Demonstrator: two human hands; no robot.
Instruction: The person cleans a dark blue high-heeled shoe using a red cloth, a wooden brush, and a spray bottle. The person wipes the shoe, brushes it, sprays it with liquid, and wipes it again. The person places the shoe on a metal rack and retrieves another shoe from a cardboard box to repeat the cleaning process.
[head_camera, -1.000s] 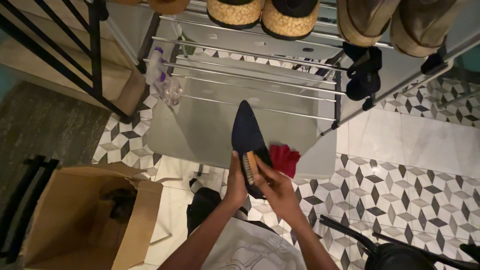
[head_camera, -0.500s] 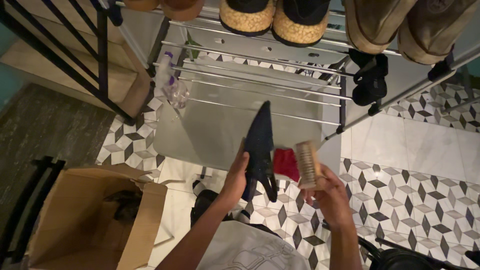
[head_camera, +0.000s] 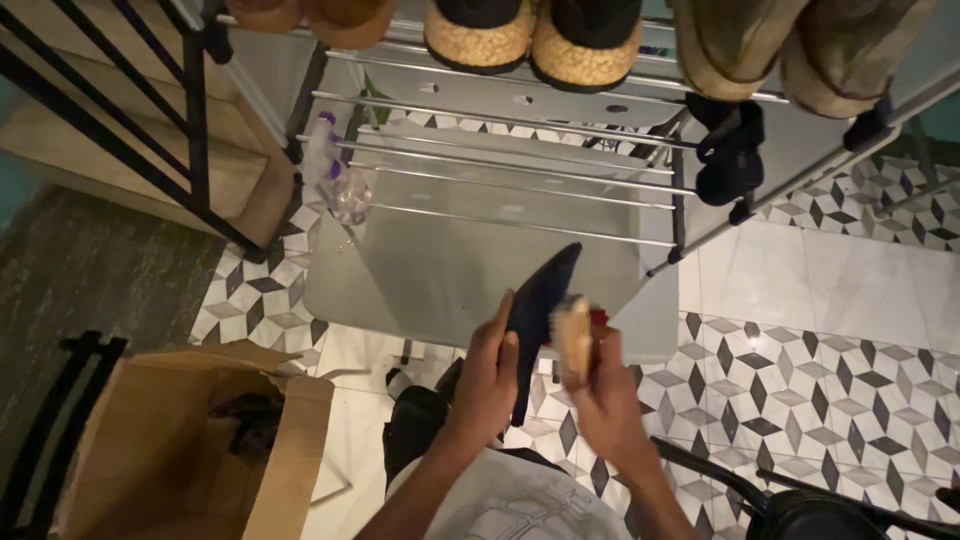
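Dark navy, the shoe (head_camera: 537, 310) stands tilted in your left hand (head_camera: 487, 380), its pointed toe aimed toward one o'clock and its lower end down by your palm. Your left fingers (head_camera: 506, 350) are wrapped around its lower half from the nine o'clock side, gripping it. At three o'clock of the shoe, touching its edge, is the wooden brush (head_camera: 574, 340); your right hand (head_camera: 607, 395) is closed on it, with the brush rising toward twelve o'clock out of your fist. Something red (head_camera: 598, 316) peeps out just behind the brush; you cannot tell what it is.

Beyond your hands, at twelve o'clock, a metal shoe rack (head_camera: 520, 190) crosses the view, with woven-soled shoes (head_camera: 530, 35) on its upper bars and a dark pair (head_camera: 730, 150) hanging at two o'clock. A clear plastic bottle (head_camera: 340, 180) lies at eleven o'clock beside the rack. At eight o'clock an open cardboard box (head_camera: 170, 450) sits on the patterned tile floor (head_camera: 800, 400).
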